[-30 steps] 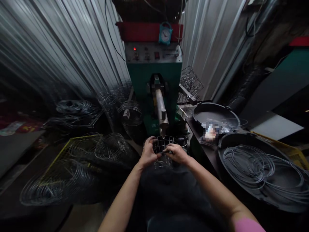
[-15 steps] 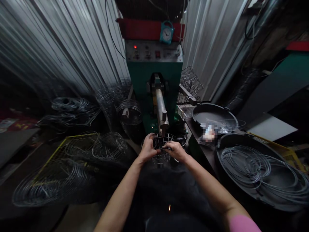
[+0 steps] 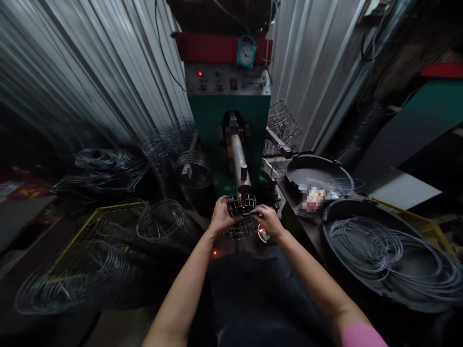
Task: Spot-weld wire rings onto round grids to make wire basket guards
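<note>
A small round wire basket (image 3: 241, 229) is held between my hands, under the metal arm (image 3: 239, 156) of a green machine (image 3: 206, 115). My left hand (image 3: 221, 218) grips the left side of its rim, fingers closed on the wires. On the right side, my right hand (image 3: 268, 220) is closed on the rim, thumb and fingers pinched. The electrode tip (image 3: 243, 198) reaches down into the wire grid between the hands. Orange glints show below the basket and beside my right hand.
Wire rings (image 3: 164, 221) stand at the left with a yellow-edged crate (image 3: 77, 233). On the right are a black pan (image 3: 318, 168) and a larger pan (image 3: 427, 308) with wire hoops (image 3: 376, 246). A blue clock (image 3: 246, 52) hangs on the machine.
The basket has tilted or turned between my hands, and its grid shows more clearly. My right hand has shifted slightly right. The spark low in the middle is gone; glints show nearer the basket.
</note>
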A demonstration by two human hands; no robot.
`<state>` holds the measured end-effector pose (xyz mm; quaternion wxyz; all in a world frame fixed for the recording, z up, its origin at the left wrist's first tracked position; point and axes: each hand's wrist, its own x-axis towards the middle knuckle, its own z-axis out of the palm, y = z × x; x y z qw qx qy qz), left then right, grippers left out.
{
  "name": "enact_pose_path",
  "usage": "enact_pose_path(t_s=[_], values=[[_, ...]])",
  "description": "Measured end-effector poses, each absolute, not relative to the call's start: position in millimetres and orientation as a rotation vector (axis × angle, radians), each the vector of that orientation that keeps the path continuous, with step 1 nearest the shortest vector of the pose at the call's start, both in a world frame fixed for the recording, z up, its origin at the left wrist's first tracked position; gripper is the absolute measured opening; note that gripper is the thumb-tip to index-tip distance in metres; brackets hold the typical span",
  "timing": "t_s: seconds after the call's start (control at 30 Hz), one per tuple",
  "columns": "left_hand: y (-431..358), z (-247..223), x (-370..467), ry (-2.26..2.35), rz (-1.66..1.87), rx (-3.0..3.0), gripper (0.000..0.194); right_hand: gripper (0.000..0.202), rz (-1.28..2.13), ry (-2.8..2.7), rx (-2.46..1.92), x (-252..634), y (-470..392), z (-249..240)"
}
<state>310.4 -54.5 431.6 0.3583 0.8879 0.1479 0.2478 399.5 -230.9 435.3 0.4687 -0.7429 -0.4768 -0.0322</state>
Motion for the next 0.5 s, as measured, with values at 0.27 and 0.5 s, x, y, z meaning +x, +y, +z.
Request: enact_pose_path(t_s=[0.27, 0.5], values=[[-39, 430, 331, 0.419, 0.671, 2.271, 0.059, 0.009, -0.035, -1.079, -1.875, 418, -216, 438], [-38, 433, 330, 0.4, 0.638, 2.256, 0.064, 0.019, 0.055, -0.656, -1.776, 409, -222, 442]])
